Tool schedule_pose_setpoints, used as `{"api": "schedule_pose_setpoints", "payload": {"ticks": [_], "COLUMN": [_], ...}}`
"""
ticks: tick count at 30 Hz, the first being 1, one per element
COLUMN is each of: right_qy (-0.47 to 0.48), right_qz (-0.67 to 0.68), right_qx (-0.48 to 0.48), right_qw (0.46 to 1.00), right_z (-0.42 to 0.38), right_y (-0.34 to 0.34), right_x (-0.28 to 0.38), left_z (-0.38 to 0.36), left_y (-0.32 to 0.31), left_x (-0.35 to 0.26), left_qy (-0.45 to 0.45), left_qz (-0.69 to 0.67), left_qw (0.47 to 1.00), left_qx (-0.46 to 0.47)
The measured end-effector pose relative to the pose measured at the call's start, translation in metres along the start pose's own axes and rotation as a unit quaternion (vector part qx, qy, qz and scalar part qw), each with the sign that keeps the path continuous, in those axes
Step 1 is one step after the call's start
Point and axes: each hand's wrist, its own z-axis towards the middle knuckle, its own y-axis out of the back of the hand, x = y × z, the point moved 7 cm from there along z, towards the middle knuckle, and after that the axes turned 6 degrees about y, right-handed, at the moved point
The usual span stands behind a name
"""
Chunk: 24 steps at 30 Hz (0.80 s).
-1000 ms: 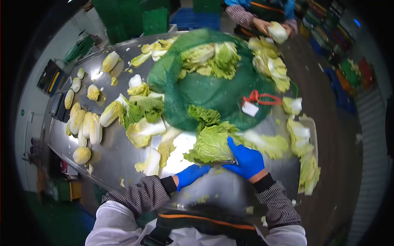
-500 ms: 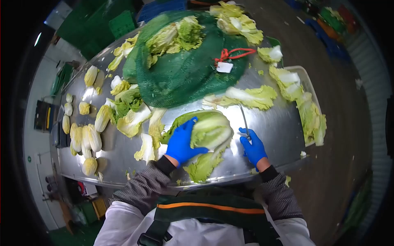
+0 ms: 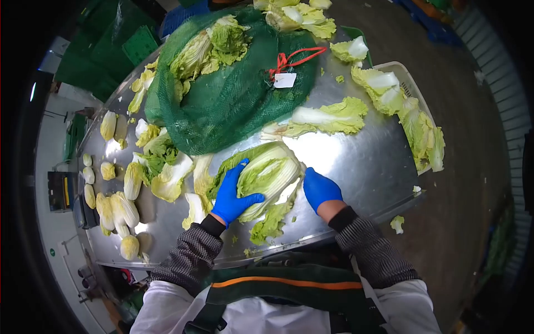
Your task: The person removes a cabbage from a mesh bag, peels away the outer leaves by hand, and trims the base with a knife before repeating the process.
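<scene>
A large cabbage head [image 3: 272, 172] lies on the metal table near its front edge. My left hand [image 3: 231, 193], in a blue glove, rests on the cabbage's left side with thumb and fingers spread around it. At the cabbage's right end is my right hand [image 3: 320, 189], also gloved, closed with its back to the camera. Whatever it holds is hidden, and the knife blade does not show. A loose green leaf [image 3: 271, 224] lies below the cabbage. Beyond it a long white-stemmed leaf [image 3: 328, 117] lies flat.
A green net bag [image 3: 222, 106] with a red tie and white tag spreads across the back. Small trimmed cabbages [image 3: 117, 211] stand at the left. Loose leaves [image 3: 172, 178] lie between. A pale crate [image 3: 409, 80] with leaves on it is at the right.
My right hand has moved left and up to the cabbage's end, and the knife seen earlier is now hidden. The cabbage has turned slightly under my left hand. The view has shifted.
</scene>
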Motion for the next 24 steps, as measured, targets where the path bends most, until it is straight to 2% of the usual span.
{"api": "schedule_pose_setpoints", "payload": {"ticks": [1,4,5,8,10,12,14,15,16,18,19,20,22,24], "right_qy": [-0.016,-0.011,-0.021,0.085,0.066,0.074,0.022,0.018,-0.004,-0.031,-0.036,-0.039,-0.044,-0.049], "right_qz": [0.009,-0.103,-0.133,-0.12,-0.118,-0.144,-0.08,-0.02,0.105,0.1,0.108,0.113,0.158,0.235], "right_qx": [0.002,0.024,0.027,0.001,0.103,0.129,0.104,0.072,0.042,0.011,-0.009,-0.03,-0.056,-0.067], "right_qw": [1.0,0.994,0.991,0.989,0.986,0.978,0.991,0.997,0.994,0.994,0.994,0.992,0.985,0.968], "right_z": [0.006,0.023,0.033,0.049,0.063,0.054,0.037,0.031,0.024,0.013,0.009,0.007,-0.001,-0.014], "right_y": [-0.002,-0.02,-0.03,-0.035,-0.024,0.001,0.037,0.043,0.045,0.047,0.044,0.038,0.029,0.018], "right_x": [-0.005,-0.014,-0.02,-0.027,-0.028,-0.013,0.015,0.02,0.024,0.038,0.038,0.035,0.024,0.011], "left_z": [0.001,-0.002,-0.009,-0.025,-0.025,-0.017,-0.017,-0.015,-0.012,-0.012,-0.011,-0.006,-0.003,-0.009], "left_y": [0.0,0.001,0.001,0.005,0.01,0.017,0.013,0.014,0.016,0.018,0.022,0.025,0.04,0.068], "left_x": [0.0,0.005,0.003,0.005,0.009,0.014,0.021,0.008,0.012,0.024,0.024,0.045,0.08,0.085], "left_qy": [-0.008,-0.035,-0.088,-0.098,-0.075,-0.022,0.072,0.031,0.058,0.118,0.111,0.205,0.232,0.254], "left_qz": [0.009,-0.036,-0.004,-0.031,-0.069,-0.126,-0.202,-0.138,-0.117,-0.073,-0.115,-0.128,-0.341,-0.215], "left_qw": [1.0,0.999,0.996,0.994,0.993,0.989,0.972,0.978,0.978,0.974,0.962,0.957,0.904,0.934], "left_qx": [-0.002,-0.003,-0.012,-0.034,-0.053,-0.074,-0.093,-0.151,-0.161,-0.177,-0.221,-0.16,-0.112,-0.13]}}
